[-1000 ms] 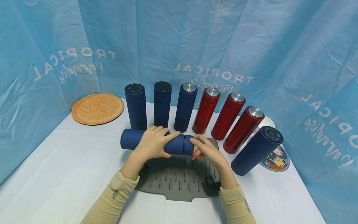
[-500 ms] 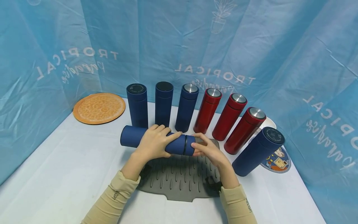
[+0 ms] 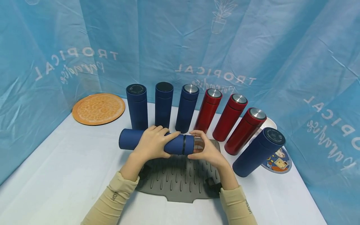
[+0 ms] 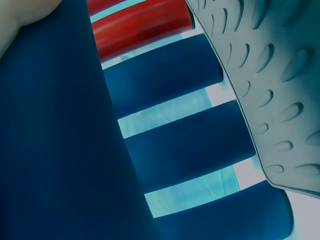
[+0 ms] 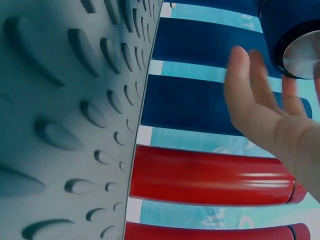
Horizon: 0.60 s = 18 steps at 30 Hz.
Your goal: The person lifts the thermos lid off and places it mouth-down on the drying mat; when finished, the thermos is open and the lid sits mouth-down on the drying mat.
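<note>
A blue thermos bottle (image 3: 175, 146) lies sideways above a grey textured mat, its lid (image 3: 189, 144) pointing right. My left hand (image 3: 152, 143) grips the bottle around its middle from above. At the lid end, my right hand (image 3: 208, 152) has its thumb and fingers spread and gently bent about the lid. In the right wrist view, a gap shows between the nearest fingers (image 5: 239, 75) and the lid, whose silver top (image 5: 305, 52) faces out. The bottle's dark side (image 4: 60, 130) fills the left part of the left wrist view.
Behind stand upright blue bottles (image 3: 137, 107) and red bottles (image 3: 207, 111) in an arc. Another blue bottle (image 3: 257, 153) is at right, near a patterned round mat (image 3: 279, 162). The grey mat (image 3: 180, 184) lies below my hands; an orange round mat (image 3: 98, 109) is back left.
My right hand has changed from fingers close on the lid to a wider spread around it. The bottle tilted slightly, then came back nearly level. The standing bottles have not moved.
</note>
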Tool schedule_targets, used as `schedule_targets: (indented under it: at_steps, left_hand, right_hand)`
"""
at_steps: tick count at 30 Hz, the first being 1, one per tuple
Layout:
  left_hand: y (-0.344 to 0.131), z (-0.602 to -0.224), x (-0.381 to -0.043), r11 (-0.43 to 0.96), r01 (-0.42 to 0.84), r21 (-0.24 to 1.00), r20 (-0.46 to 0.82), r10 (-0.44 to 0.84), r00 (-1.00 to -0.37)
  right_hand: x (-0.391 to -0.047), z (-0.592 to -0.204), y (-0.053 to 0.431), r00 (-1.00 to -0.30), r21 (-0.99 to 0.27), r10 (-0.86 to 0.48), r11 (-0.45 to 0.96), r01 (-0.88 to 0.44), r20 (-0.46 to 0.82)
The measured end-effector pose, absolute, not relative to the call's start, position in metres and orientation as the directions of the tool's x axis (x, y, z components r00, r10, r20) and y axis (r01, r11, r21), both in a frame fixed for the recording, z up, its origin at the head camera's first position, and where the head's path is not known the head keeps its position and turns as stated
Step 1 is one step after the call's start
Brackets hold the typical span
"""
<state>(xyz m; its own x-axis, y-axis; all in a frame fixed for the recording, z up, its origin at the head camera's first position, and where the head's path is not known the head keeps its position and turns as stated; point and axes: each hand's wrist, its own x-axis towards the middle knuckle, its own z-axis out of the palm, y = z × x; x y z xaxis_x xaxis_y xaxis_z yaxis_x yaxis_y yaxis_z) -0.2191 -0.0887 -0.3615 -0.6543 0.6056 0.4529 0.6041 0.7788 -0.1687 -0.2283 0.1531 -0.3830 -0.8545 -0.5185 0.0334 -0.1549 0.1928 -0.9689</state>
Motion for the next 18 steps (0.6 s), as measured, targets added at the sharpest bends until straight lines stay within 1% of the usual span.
schedule_targets:
  at_steps: [3, 9, 13, 18]
  left_hand:
    - [-0.089, -0.362, -0.219, 0.774, 0.611, -0.165, 0.465, 0.608, -0.644]
    - [-0.087, -0.362, -0.219, 0.767, 0.622, -0.156, 0.476, 0.610, -0.633]
    - [-0.087, -0.363, -0.219, 0.767, 0.624, -0.153, 0.479, 0.609, -0.631]
    - [-0.087, -0.363, -0.219, 0.770, 0.618, -0.159, 0.474, 0.608, -0.636]
  right_hand:
    - [-0.227, -0.381, 0.153, -0.867, -0.967, -0.497, 0.233, -0.107, -0.024]
    - [-0.225, -0.378, 0.151, -0.913, -0.944, -0.387, 0.330, -0.011, -0.125]
    - [-0.220, -0.369, 0.147, -0.913, -0.940, -0.382, 0.341, 0.008, -0.147]
    - [-0.219, -0.369, 0.149, -0.901, -0.949, -0.415, 0.315, -0.013, -0.125]
